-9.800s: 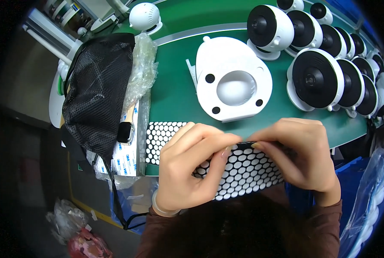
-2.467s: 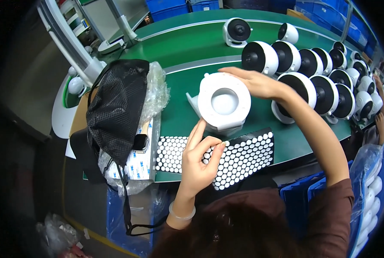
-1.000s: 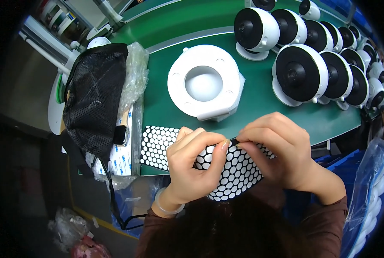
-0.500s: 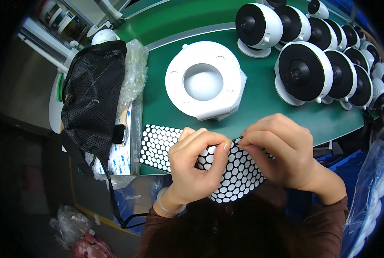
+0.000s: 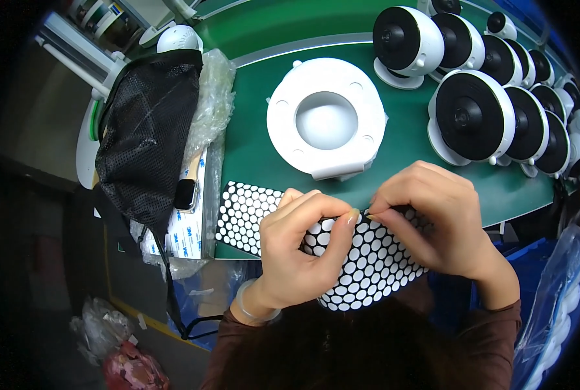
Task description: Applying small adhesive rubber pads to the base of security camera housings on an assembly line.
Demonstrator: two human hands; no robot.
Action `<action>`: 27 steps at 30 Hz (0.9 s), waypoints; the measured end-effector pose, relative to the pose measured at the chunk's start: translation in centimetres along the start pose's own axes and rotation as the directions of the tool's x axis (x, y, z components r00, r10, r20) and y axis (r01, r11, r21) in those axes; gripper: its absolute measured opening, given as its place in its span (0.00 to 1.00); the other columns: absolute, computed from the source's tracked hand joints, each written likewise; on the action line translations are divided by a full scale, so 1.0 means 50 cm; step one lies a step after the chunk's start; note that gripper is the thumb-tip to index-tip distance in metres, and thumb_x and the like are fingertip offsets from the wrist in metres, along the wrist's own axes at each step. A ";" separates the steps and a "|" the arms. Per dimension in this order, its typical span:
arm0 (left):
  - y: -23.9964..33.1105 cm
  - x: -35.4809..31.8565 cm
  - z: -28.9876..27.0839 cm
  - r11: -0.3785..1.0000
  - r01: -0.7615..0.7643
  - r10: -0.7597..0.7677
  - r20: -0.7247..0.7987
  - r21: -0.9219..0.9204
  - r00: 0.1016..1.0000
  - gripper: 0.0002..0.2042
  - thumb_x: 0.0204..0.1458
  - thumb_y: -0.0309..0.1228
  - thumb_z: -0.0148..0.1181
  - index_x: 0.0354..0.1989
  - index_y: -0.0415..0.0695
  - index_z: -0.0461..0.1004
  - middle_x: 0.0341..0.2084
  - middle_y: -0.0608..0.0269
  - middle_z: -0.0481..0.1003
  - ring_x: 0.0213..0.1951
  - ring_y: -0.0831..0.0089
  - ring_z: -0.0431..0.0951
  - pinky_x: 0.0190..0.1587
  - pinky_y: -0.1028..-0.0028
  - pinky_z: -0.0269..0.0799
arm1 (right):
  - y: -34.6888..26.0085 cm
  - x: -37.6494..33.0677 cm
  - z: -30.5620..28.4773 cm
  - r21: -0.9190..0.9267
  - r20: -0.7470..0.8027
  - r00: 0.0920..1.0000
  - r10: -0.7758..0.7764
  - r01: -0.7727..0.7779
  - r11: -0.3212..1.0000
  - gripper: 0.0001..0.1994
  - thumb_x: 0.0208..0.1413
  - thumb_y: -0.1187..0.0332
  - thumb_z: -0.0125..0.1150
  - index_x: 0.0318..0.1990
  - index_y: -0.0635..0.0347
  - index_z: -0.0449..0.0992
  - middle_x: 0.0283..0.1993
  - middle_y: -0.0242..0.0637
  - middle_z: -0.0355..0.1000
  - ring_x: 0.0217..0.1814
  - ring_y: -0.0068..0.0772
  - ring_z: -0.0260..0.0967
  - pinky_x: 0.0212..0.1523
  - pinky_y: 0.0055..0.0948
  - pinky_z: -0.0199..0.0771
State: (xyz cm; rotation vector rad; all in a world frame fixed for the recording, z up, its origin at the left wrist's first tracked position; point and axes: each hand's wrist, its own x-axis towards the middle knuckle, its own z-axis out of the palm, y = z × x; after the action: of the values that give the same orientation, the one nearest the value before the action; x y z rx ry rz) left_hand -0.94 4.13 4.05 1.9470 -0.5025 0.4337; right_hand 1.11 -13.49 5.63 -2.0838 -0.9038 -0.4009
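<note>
A black sheet covered with rows of white round pads [image 5: 369, 270] bends between my hands, close to the table's front edge. My left hand [image 5: 300, 250] pinches its upper edge between thumb and forefinger. Just to the right, my right hand [image 5: 443, 218] has thumb and fingertips closed on the same edge, with a small dark bit showing at the tips. Whether that bit is coming away from the sheet I cannot tell. Another dotted sheet [image 5: 241, 214] lies on the table, partly behind my left hand. Beyond my hands sits a round white housing [image 5: 281, 127] with a hollow centre.
Several white camera-like units with black fronts [image 5: 472, 116] stand in rows at the right on the green table [image 5: 251, 156]. On the left are a black mesh bag [image 5: 150, 123], bubble wrap [image 5: 215, 97] and a smartwatch [image 5: 185, 194]. Blue bins and plastic wrap flank the lower right.
The view has shifted slightly, so table objects sit a little further right. My right fingertips have moved slightly away from the left ones, and more of the dotted sheet shows between my hands.
</note>
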 end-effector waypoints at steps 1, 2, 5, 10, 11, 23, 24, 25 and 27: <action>0.001 0.000 -0.002 1.000 0.027 -0.027 0.022 -0.016 0.999 0.03 0.40 0.20 0.57 0.22 0.40 0.71 0.16 0.66 0.71 0.18 0.74 0.62 0.24 0.77 0.53 | 0.001 0.004 -0.003 0.012 0.022 1.000 -0.008 0.008 1.000 0.08 0.36 0.79 0.62 0.27 0.60 0.71 0.27 0.34 0.71 0.28 0.33 0.68 0.28 0.25 0.67; 0.000 0.000 -0.002 0.999 0.031 -0.031 0.019 -0.015 0.999 0.03 0.40 0.20 0.57 0.22 0.40 0.71 0.16 0.66 0.71 0.18 0.74 0.62 0.24 0.77 0.53 | 0.002 0.007 -0.005 0.025 0.045 0.999 -0.017 0.016 1.000 0.08 0.36 0.79 0.61 0.27 0.60 0.71 0.28 0.35 0.71 0.28 0.34 0.68 0.28 0.25 0.67; 0.002 -0.002 -0.009 0.980 0.170 -0.171 -0.001 -0.103 0.985 0.02 0.41 0.20 0.57 0.23 0.40 0.71 0.17 0.66 0.71 0.19 0.75 0.63 0.25 0.78 0.55 | -0.011 0.009 -0.007 -0.165 -0.012 0.983 -0.181 0.176 0.970 0.08 0.34 0.80 0.60 0.25 0.61 0.69 0.29 0.39 0.70 0.32 0.37 0.69 0.33 0.28 0.70; -0.040 -0.017 -0.024 0.981 0.036 -0.023 -0.068 0.193 0.997 0.01 0.42 0.20 0.57 0.24 0.38 0.71 0.26 0.59 0.71 0.27 0.73 0.67 0.30 0.78 0.60 | -0.028 0.024 -0.036 -0.068 -0.170 0.983 -0.068 0.057 0.996 0.06 0.39 0.82 0.55 0.28 0.66 0.70 0.34 0.44 0.71 0.35 0.34 0.69 0.33 0.25 0.68; -0.037 -0.017 -0.018 0.979 0.087 -0.067 -0.111 0.183 0.992 0.01 0.43 0.21 0.56 0.25 0.37 0.71 0.30 0.56 0.71 0.30 0.69 0.69 0.33 0.76 0.63 | -0.027 0.032 -0.025 -0.011 -0.194 0.981 -0.004 0.002 1.000 0.04 0.42 0.82 0.54 0.29 0.66 0.70 0.34 0.44 0.72 0.34 0.32 0.69 0.31 0.21 0.66; -0.039 0.006 0.026 0.999 -0.052 0.052 -0.180 0.004 0.982 0.02 0.45 0.21 0.55 0.27 0.38 0.71 0.30 0.55 0.70 0.28 0.68 0.73 0.30 0.77 0.67 | -0.016 0.079 0.039 -0.149 -0.149 0.986 0.075 -0.097 0.984 0.04 0.41 0.79 0.61 0.26 0.64 0.72 0.23 0.31 0.70 0.20 0.17 0.64 0.17 0.14 0.57; -0.040 0.006 0.026 0.998 -0.067 0.067 -0.192 0.003 0.979 0.02 0.45 0.21 0.55 0.28 0.38 0.71 0.30 0.55 0.70 0.28 0.68 0.73 0.30 0.77 0.67 | -0.017 0.079 0.041 -0.134 -0.154 0.984 0.089 -0.110 0.985 0.04 0.41 0.79 0.60 0.26 0.64 0.72 0.23 0.31 0.70 0.20 0.16 0.63 0.18 0.14 0.57; -0.042 0.006 0.026 0.998 -0.062 0.061 -0.194 0.001 0.979 0.02 0.45 0.21 0.55 0.28 0.38 0.71 0.30 0.55 0.70 0.28 0.68 0.73 0.30 0.77 0.67 | -0.018 0.080 0.044 -0.118 -0.158 0.982 0.103 -0.123 0.985 0.04 0.41 0.79 0.60 0.26 0.64 0.72 0.23 0.31 0.69 0.19 0.16 0.62 0.18 0.14 0.56; -0.044 0.007 0.025 0.997 -0.072 0.072 -0.204 0.006 0.976 0.02 0.44 0.21 0.55 0.28 0.38 0.71 0.30 0.55 0.70 0.27 0.67 0.73 0.29 0.76 0.67 | -0.016 0.083 0.050 -0.138 -0.163 0.983 0.087 -0.110 0.984 0.04 0.41 0.79 0.60 0.26 0.64 0.72 0.23 0.30 0.69 0.19 0.15 0.60 0.18 0.14 0.56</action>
State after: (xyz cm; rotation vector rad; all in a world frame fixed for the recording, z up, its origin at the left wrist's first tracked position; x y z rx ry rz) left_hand 0.61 3.76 2.07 1.8624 -0.4407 0.6712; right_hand 3.35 -9.26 6.83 -2.1860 -0.6938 -0.5842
